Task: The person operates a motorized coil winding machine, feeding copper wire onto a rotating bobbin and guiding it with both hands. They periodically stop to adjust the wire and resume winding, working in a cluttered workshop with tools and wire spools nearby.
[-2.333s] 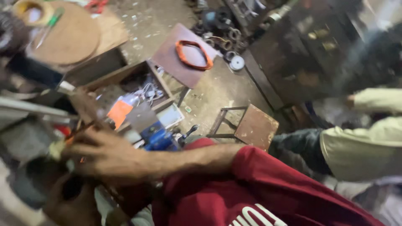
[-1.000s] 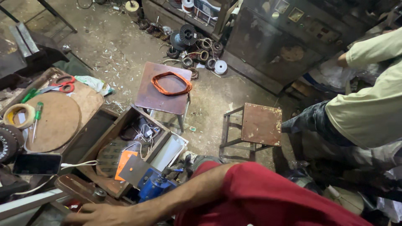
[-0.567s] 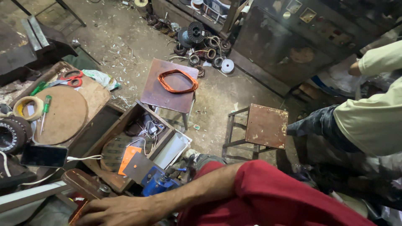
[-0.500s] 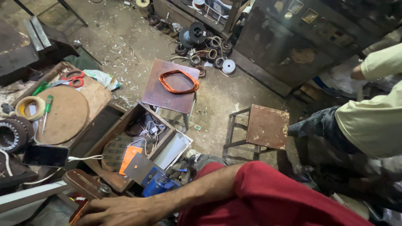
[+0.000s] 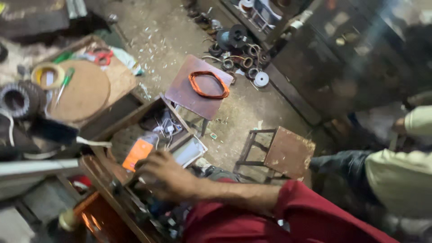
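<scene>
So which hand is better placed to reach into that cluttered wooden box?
Right, probably: the right hand sits at the near edge of the cluttered wooden box, beside the orange card. The left hand is out of view.

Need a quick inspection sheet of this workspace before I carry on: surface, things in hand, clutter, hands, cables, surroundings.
Surface: concrete floor strewn with small white scraps; a round wooden board lies at the left.
Job's things: open wooden box holding an orange card and loose parts, beside the right hand.
Clutter: red scissors, yellow tape roll, green screwdriver, wound stator.
Hands: right hand reaches into the box, grip blurred; left hand not in view.
Cables: orange wire coil on a small stool; white wires in the box.
Surroundings: second stool, empty; another person's sleeve at the right; spools by the cabinet.
</scene>
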